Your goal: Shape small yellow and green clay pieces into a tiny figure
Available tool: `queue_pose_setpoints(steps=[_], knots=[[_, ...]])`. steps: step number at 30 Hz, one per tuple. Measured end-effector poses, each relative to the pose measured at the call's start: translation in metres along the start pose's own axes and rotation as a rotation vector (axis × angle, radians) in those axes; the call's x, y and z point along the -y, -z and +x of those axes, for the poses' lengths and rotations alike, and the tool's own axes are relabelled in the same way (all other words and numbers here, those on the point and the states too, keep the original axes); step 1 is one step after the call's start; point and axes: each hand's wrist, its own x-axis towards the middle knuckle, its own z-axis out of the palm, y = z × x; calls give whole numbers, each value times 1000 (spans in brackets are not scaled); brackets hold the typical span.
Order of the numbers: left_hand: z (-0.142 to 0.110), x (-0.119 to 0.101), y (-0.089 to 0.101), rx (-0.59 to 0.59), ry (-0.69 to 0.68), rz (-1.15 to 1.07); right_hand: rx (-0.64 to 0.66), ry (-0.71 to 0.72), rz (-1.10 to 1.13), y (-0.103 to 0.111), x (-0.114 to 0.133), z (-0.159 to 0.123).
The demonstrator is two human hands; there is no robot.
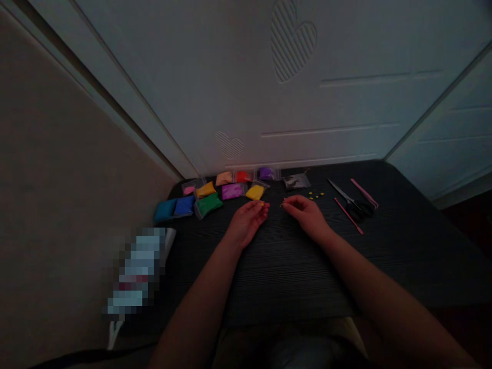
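Above the dark tabletop (292, 271), my left hand (246, 223) is closed in a pinch on a small piece of yellow clay (262, 203) at its fingertips. A short gap to the right of it, my right hand (306, 214) pinches a tiny yellow bit (282, 205), too small to make out its shape. Several small yellow pieces with dark marks (317, 197) lie on the table just beyond my right hand. Behind my left hand are a bag of yellow clay (255, 192) and a bag of magenta clay (232, 191).
Other clay bags, among them green (209, 205), blue (184, 206) and purple (266, 173), spread along the back left. A clear packet (296, 181) lies behind. Scissors (351, 200), a pink stick tool (348, 215) and pink tweezers-like tool (364, 192) lie right. A blurred-out object (140, 271) stands left.
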Motion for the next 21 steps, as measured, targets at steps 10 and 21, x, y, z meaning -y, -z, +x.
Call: queue_pose_setpoints(steps=[10,21], knots=[[-1,5,-3,12,-38,123,120,29,14,-1,9,-4],[-4,8,-9,53,-7,150,130,96,-126,-9,6,-5]])
